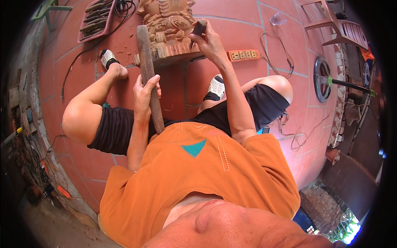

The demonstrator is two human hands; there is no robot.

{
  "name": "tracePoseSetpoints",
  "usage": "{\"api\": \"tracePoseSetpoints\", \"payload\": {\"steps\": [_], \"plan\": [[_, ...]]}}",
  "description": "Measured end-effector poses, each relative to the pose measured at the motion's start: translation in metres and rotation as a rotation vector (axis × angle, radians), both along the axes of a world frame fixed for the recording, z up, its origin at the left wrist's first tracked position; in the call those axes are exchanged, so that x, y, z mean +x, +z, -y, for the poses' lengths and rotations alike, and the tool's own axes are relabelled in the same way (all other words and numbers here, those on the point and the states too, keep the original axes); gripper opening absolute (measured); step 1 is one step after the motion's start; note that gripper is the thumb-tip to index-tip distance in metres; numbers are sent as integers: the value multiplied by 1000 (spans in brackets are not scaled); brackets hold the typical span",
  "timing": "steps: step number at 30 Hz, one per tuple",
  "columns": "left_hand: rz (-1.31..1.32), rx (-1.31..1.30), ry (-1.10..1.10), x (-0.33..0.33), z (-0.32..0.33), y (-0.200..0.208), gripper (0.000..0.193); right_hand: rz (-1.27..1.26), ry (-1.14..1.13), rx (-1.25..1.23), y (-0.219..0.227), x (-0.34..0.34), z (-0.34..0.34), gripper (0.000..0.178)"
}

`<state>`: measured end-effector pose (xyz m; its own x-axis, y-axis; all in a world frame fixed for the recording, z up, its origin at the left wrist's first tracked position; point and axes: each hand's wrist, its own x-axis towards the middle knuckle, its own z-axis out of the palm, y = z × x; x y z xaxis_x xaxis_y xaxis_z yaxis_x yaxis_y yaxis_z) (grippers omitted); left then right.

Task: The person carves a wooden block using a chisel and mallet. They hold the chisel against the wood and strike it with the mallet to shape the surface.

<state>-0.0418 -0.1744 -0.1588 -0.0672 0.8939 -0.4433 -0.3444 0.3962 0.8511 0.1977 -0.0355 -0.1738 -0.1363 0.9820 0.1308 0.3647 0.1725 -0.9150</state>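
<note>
My left hand (pixel 145 94) is wrapped round a long wooden club (pixel 145 51). The club points away from me, its thick end up beside the carving and its thin end near my lap. In front of me stands a wooden carving (pixel 167 25) with deep relief, its lower edge rough. My right hand (pixel 213 46) grips a chisel by its dark handle (pixel 200 27) at the carving's right side. Only a little of the blade shows below the fingers, and I cannot tell whether its tip touches the wood.
A pink basket (pixel 81 38) of several chisels lies at the far left, by a black cable (pixel 84 50). Wood chips dot the tiled floor (pixel 78 165). To the right are an orange power strip (pixel 244 55), a plastic chair (pixel 349 34) and a round stand base (pixel 321 80).
</note>
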Motion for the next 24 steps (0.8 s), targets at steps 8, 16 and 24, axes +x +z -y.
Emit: {"api": "tracePoseSetpoints", "payload": {"steps": [8,16,24], "plan": [[-105,41,-22,-1,2,3,31,186,236,72,20,0,-7,45],[-24,114,53,6,5,8,30,530,535,182,62,-15,-36,50],[-94,90,-32,2,10,6,30,434,533,181,46,-14,-39,55]]}}
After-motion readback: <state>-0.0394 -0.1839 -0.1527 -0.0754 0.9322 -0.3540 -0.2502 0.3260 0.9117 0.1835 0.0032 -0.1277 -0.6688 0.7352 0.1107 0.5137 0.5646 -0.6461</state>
